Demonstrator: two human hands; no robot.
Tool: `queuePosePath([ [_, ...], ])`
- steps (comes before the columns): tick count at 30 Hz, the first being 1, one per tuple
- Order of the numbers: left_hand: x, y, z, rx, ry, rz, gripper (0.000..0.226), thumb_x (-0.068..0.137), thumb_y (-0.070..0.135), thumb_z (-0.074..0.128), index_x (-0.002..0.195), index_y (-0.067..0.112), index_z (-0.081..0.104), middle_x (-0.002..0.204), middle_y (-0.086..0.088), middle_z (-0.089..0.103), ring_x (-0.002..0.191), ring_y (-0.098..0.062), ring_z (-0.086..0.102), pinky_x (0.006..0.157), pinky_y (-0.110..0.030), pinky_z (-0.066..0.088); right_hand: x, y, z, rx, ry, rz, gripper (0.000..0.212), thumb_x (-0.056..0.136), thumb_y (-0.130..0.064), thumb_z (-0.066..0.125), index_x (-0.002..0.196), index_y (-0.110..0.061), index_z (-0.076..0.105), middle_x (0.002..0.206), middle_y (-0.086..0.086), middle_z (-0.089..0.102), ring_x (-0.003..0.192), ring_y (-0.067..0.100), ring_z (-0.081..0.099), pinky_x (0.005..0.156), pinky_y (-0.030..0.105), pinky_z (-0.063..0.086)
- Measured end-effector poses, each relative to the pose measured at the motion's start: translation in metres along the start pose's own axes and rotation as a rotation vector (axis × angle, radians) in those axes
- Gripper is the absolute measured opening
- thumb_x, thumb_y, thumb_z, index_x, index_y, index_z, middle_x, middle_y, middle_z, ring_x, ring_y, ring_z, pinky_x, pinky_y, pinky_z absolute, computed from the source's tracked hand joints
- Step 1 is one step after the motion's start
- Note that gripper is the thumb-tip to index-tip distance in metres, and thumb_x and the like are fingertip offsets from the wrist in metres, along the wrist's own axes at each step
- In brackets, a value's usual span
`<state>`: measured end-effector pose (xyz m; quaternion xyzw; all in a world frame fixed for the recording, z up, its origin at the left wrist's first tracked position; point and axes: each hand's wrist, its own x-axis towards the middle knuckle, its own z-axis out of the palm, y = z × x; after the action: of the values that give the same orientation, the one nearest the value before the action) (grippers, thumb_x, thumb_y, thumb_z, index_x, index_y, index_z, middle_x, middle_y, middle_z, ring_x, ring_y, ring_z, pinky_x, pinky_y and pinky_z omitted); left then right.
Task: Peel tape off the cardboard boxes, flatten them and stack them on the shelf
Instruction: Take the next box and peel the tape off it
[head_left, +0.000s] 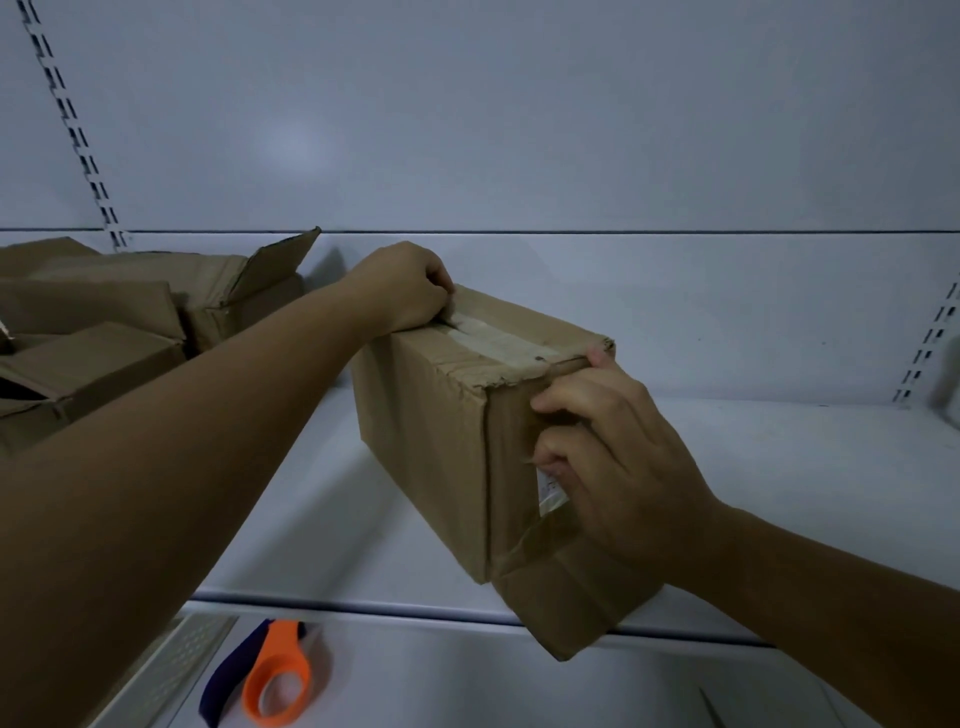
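Observation:
A closed brown cardboard box (431, 431) stands on the white shelf (322, 519), its near end hanging past the shelf's front edge. A strip of clear tape (498, 340) runs along the top seam. My left hand (410, 291) is at the far end of the top, fingers pinched on the tape's end. My right hand (608, 457) presses against the near end face, fingers over a tape strip there and thumb at the top corner. A flap at the bottom of that face hangs loose.
Several opened and flattened cardboard boxes (104, 322) are piled at the left of the shelf. On the lower surface in front lies an orange tape dispenser (278, 675) with a dark purple strip beside it. Slotted shelf uprights (930, 343) stand at both sides.

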<state>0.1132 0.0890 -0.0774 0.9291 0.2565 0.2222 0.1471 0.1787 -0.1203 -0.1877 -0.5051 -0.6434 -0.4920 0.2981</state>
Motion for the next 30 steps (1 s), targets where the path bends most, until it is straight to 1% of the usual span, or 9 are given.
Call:
queuePosePath([
  [3, -0.002, 0.003, -0.001, 0.042, -0.007, -0.014, 0.029, 0.087, 0.006, 0.049, 0.108, 0.018, 0.066, 0.117, -0.003, 0.061, 0.097, -0.019, 0.054, 0.077, -0.024, 0.04, -0.002, 0.002, 0.0, 0.029, 0.019, -0.008, 0.003, 0.089, -0.009, 0.051, 0.087, -0.011, 0.049, 0.086, 0.013, 0.067, 0.09, 0.019, 0.052, 0.113, 0.04, 0.029],
  [6, -0.002, 0.005, -0.001, 0.085, -0.014, -0.025, 0.038, 0.087, -0.001, 0.045, 0.115, 0.017, 0.063, 0.127, -0.006, 0.056, 0.111, -0.024, 0.052, 0.082, -0.025, 0.039, 0.0, 0.006, -0.005, 0.122, -0.023, 0.053, 0.016, 0.098, -0.02, 0.034, 0.089, -0.013, 0.046, 0.073, 0.015, 0.068, 0.083, 0.016, 0.051, 0.11, 0.039, 0.03],
  [10, -0.001, 0.003, 0.0, 0.092, 0.004, -0.034, 0.041, 0.085, -0.004, 0.041, 0.113, 0.017, 0.064, 0.126, -0.007, 0.056, 0.112, -0.024, 0.051, 0.08, -0.025, 0.038, 0.02, 0.017, -0.019, 0.136, -0.072, 0.037, 0.037, 0.098, -0.024, 0.033, 0.082, -0.007, 0.062, 0.069, 0.013, 0.065, 0.064, 0.024, 0.06, 0.079, 0.045, 0.055],
  [12, 0.0, 0.002, 0.001, 0.075, 0.005, -0.041, 0.043, 0.084, -0.005, 0.04, 0.112, 0.017, 0.065, 0.125, -0.008, 0.057, 0.11, -0.024, 0.052, 0.08, -0.025, 0.039, 0.021, 0.02, -0.024, 0.141, -0.111, -0.003, 0.037, 0.095, -0.02, 0.042, 0.075, -0.004, 0.068, 0.073, 0.012, 0.067, 0.068, 0.022, 0.061, 0.089, 0.04, 0.052],
  [14, 0.0, 0.001, 0.0, 0.067, 0.003, -0.044, 0.042, 0.085, -0.005, 0.041, 0.111, 0.017, 0.065, 0.123, -0.007, 0.059, 0.108, -0.024, 0.053, 0.08, -0.025, 0.04, 0.013, 0.02, -0.024, 0.165, -0.145, 0.002, 0.022, 0.087, -0.015, 0.053, 0.076, -0.005, 0.069, 0.084, 0.013, 0.068, 0.083, 0.019, 0.058, 0.103, 0.034, 0.04],
  [16, 0.001, 0.001, 0.0, 0.057, 0.0, -0.048, 0.041, 0.084, -0.005, 0.042, 0.111, 0.017, 0.065, 0.121, -0.007, 0.06, 0.108, -0.023, 0.054, 0.08, -0.025, 0.04, 0.005, 0.019, -0.022, 0.171, -0.175, 0.024, 0.017, 0.082, -0.02, 0.06, 0.08, -0.006, 0.07, 0.093, 0.014, 0.067, 0.094, 0.018, 0.054, 0.108, 0.034, 0.034],
  [19, 0.0, 0.002, 0.0, 0.055, -0.002, -0.048, 0.042, 0.084, -0.005, 0.042, 0.111, 0.017, 0.065, 0.121, -0.007, 0.06, 0.11, -0.023, 0.053, 0.082, -0.025, 0.041, 0.002, 0.016, -0.017, 0.144, -0.167, 0.037, 0.021, 0.081, -0.029, 0.066, 0.084, -0.009, 0.07, 0.095, 0.014, 0.066, 0.097, 0.019, 0.053, 0.108, 0.038, 0.035],
  [24, -0.002, 0.003, -0.001, 0.079, -0.013, -0.05, 0.043, 0.084, -0.004, 0.042, 0.113, 0.018, 0.063, 0.122, -0.007, 0.059, 0.11, -0.024, 0.053, 0.082, -0.025, 0.04, 0.004, 0.009, -0.011, 0.051, -0.088, -0.011, 0.02, 0.087, -0.014, 0.057, 0.072, -0.009, 0.069, 0.097, 0.007, 0.059, 0.092, 0.019, 0.051, 0.105, 0.043, 0.036],
  [30, -0.001, 0.005, 0.0, 0.14, -0.019, -0.034, 0.04, 0.086, -0.003, 0.045, 0.117, 0.017, 0.061, 0.125, -0.008, 0.056, 0.113, -0.025, 0.051, 0.087, -0.027, 0.039, 0.013, 0.016, -0.019, 0.076, -0.161, -0.06, 0.016, 0.084, -0.012, 0.056, 0.074, -0.008, 0.068, 0.094, 0.009, 0.067, 0.094, 0.017, 0.052, 0.1, 0.041, 0.039],
])
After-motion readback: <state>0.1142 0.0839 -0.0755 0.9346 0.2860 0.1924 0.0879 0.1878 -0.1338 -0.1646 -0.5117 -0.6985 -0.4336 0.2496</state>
